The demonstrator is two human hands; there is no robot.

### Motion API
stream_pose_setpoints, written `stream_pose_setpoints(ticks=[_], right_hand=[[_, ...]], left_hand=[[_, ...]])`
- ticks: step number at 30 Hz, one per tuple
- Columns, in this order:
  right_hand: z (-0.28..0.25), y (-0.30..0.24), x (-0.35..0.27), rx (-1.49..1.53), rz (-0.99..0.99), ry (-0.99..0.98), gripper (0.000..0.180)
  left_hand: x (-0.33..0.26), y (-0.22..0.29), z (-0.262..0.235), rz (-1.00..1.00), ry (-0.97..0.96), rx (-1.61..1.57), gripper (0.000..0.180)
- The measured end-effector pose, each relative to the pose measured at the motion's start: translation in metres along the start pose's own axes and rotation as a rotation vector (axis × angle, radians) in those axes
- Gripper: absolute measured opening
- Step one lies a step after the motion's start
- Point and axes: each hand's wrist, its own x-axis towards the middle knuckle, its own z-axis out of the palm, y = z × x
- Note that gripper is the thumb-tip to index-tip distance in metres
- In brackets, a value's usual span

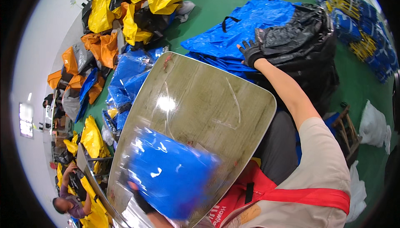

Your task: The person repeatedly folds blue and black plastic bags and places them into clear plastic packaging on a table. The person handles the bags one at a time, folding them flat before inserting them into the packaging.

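My right hand [251, 53], in a black fingerless glove, reaches far out past the table. Its fingers are spread on a stack of blue plastic bags [237, 28], right at the edge of a crumpled black plastic sack [300, 36]. My left hand [141, 199], also gloved in black, is low at the near end of the table. It grips a glossy blue folded bag [171, 174], which is blurred by motion and lies over the glossy wood-patterned tabletop [204, 98]. A red strap crosses my beige top.
Heaps of yellow, orange, black and blue bags [125, 15] cover the green floor to the left. Bundled blue-and-yellow bags [358, 23] lie at the right. A wooden stool [348, 130] and white sacks [373, 126] stand close right. Another person [68, 199] works at lower left.
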Motion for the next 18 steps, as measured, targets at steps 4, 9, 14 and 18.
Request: stream_pose_setpoints(ticks=[4,9,14,18], right_hand=[[0.024,-0.028,0.047,0.218,0.024,-0.413,0.069],[0.049,0.043,0.102,0.609,0.465,0.228,0.032],[-0.111,0.048,0.056,0.722,-0.062,0.858,0.043],[-0.203,0.038,-0.116,1.147,-0.827,0.263,0.034]], left_hand=[[0.111,-0.042,-0.061,0.251,0.170,0.494,0.065],[0.146,-0.167,0.169,0.295,-0.110,1.373,0.046],[0.014,-0.184,0.319,0.201,-1.026,0.746,0.054],[0.026,-0.128,0.271,-0.497,-0.932,0.014,0.053]])
